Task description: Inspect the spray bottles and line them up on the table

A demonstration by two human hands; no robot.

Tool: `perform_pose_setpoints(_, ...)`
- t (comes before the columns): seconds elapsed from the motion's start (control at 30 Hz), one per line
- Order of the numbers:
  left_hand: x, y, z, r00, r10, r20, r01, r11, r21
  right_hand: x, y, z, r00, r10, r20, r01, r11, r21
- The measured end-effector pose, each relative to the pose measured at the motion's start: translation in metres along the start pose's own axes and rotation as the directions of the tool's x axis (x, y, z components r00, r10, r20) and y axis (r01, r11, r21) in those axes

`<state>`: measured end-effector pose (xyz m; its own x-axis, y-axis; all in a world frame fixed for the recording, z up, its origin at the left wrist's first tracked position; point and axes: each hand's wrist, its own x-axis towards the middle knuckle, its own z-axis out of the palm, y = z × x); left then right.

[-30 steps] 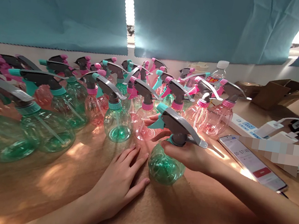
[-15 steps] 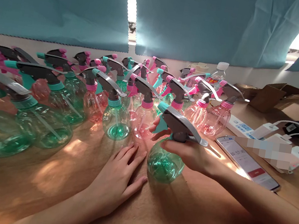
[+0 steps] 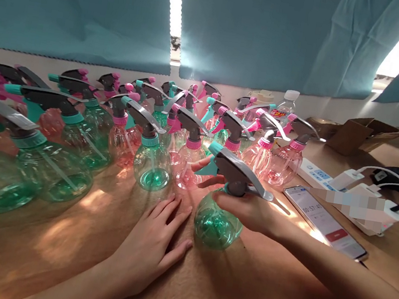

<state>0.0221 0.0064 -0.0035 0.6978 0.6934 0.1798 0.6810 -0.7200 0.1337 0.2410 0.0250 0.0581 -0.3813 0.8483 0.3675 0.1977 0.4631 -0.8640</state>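
My right hand [image 3: 255, 214] is round the neck of a green spray bottle [image 3: 218, 226] with a grey and turquoise trigger head. Its thumb lies across the front of the neck, and the other fingers reach out behind, near the trigger. The bottle is at the table's front; whether its base touches the table I cannot tell. My left hand [image 3: 152, 243] lies flat on the wooden table, fingers spread, holding nothing. Just beyond it stand another green spray bottle [image 3: 152, 166] and a pink spray bottle [image 3: 188, 168].
Several more green and pink spray bottles crowd the back and left, including a large green one [image 3: 54, 172]. On the right lie a phone [image 3: 324, 222] showing a timer, a power strip [image 3: 318, 174] with chargers and cables, and an open cardboard box [image 3: 360, 136].
The right hand's fingers have stretched out a little more beside the trigger. The view has shifted slightly. The left hand has stayed flat on the table.
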Motion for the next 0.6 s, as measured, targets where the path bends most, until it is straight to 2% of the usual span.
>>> perform_pose_setpoints(0.23, -0.0015, 0.0002, -0.0014, 1.0, -0.003, -0.002, 0.003, 1.0, 0.0, 0.0024, 0.0014, 0.003, 0.998, -0.057, -0.027, 0.059, 0.995, 0.083)
perform_pose_setpoints(0.6, -0.0023, -0.0001, -0.0013, 1.0, -0.009, -0.001, 0.009, 1.0, -0.028, 0.0025, 0.001, 0.0027, 0.997, -0.073, -0.017, 0.073, 0.997, 0.031)
